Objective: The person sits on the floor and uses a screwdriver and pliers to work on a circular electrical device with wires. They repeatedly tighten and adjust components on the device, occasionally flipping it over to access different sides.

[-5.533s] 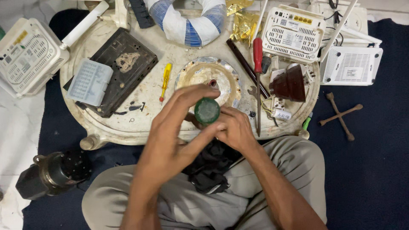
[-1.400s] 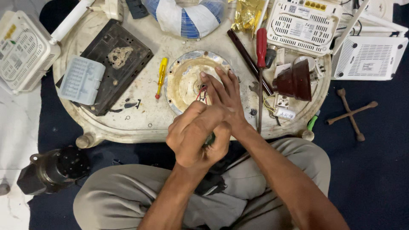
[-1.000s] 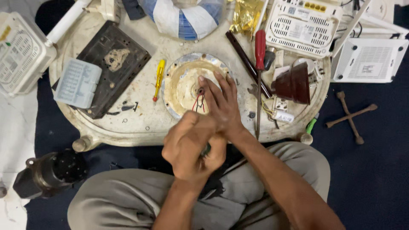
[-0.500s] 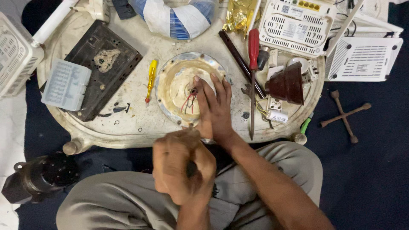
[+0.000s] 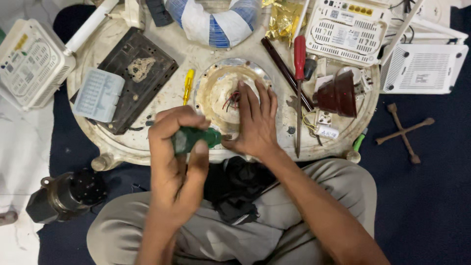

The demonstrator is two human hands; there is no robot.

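Head view: left hand [image 5: 176, 167] has its fingers curled tight around a dark green cylindrical handle [image 5: 194, 138] near the surface's front edge, while right hand [image 5: 254, 125] lies with fingers spread on a round cream metal housing [image 5: 213, 88] with coloured wires.

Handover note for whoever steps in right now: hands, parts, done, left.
Left hand: closed around a green-handled tool, held just over the near edge of the round tray, tip pointing toward the right hand.
Right hand: flat on the round metal housing, fingers spread beside the red and dark wires at its centre.
Nearby: yellow screwdriver left of the housing, red screwdriver to its right.
Done: housing is open, wires exposed.
Left: cannot tell whether the tool tip has engaged anything; the right hand hides it.
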